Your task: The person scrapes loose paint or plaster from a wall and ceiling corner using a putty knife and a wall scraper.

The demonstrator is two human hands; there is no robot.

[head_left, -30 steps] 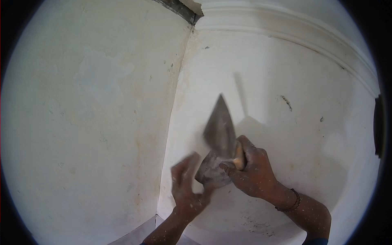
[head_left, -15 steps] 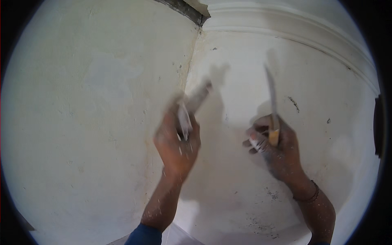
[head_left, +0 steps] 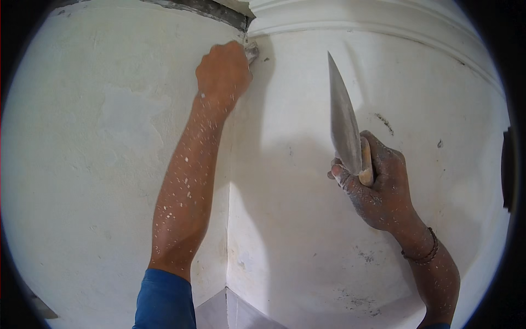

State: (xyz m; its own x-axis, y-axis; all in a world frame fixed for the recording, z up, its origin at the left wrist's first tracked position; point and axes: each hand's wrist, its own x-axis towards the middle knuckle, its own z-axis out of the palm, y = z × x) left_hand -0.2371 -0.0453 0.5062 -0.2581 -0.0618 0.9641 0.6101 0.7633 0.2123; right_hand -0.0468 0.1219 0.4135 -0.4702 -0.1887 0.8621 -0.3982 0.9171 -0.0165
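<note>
My left hand (head_left: 223, 68) is closed in a fist high up at the corner between the two walls, just below the ceiling. A dusty grey-white piece (head_left: 252, 52) pokes out past its knuckles against the right wall; the rest is hidden in the fist, so its kind cannot be told. White flecks dot that forearm. Lower and to the right, my right hand (head_left: 383, 183) is closed round the wooden handle of a pointed trowel (head_left: 344, 118). The blade points up, apart from the wall, and the fingers are coated in white dust.
The left wall (head_left: 82, 181) has a smooth pale patch (head_left: 131, 118). Dark scuffs (head_left: 385, 123) mark the right wall (head_left: 307, 219). White moulding (head_left: 356, 16) runs along its top, and a dark broken gap (head_left: 203, 8) tops the left wall. Grey tiles (head_left: 213, 312) lie below the corner.
My left hand has risen from mid-height to the top of the corner, carrying the grey-white piece. The trowel in my right hand has turned so its blade's broad side shows.
</note>
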